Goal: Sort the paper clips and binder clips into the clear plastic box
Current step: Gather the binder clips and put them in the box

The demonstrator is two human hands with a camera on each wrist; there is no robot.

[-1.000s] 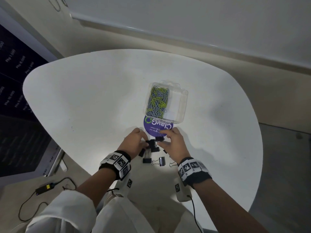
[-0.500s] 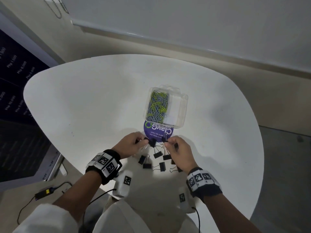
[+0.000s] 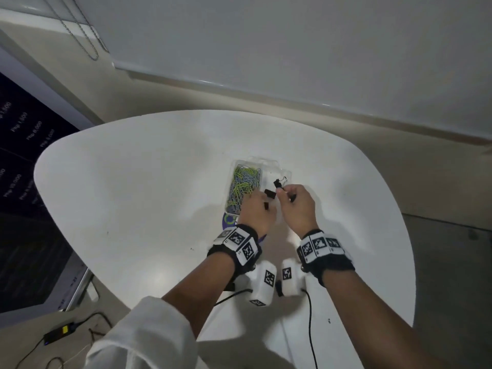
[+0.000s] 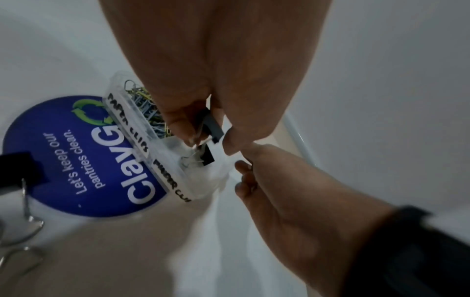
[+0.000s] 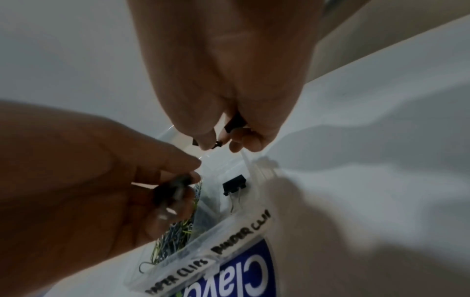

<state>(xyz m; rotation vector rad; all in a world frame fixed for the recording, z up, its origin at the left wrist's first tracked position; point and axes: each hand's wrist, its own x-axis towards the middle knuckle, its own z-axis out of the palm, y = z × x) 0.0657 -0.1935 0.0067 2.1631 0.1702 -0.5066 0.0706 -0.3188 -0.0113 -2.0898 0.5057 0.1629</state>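
The clear plastic box (image 3: 286,173) sits mid-table. Its left compartment, labelled PAPER CLIPS, holds a heap of green and grey paper clips (image 3: 243,186). One black binder clip (image 3: 278,183) lies in the right compartment, labelled BINDER CLIPS (image 5: 239,237). My left hand (image 3: 262,198) hovers over the box's near end and pinches black binder clips (image 4: 213,126). Just to its right, my right hand (image 3: 282,193) also pinches small black binder clips (image 5: 235,123) above the right compartment. Another binder clip (image 4: 15,174) lies on the table near the sticker.
A round blue ClayGo sticker (image 4: 76,156) lies on the white table (image 3: 133,209) just in front of the box. The table's curved edge runs left and right. A power adapter and cable (image 3: 60,332) lie on the floor at lower left. A wall stands behind.
Both hands have lifted from the pile of binder clips near the sticker and moved forward over the box, carrying clips. One binder clip now lies in the right compartment.
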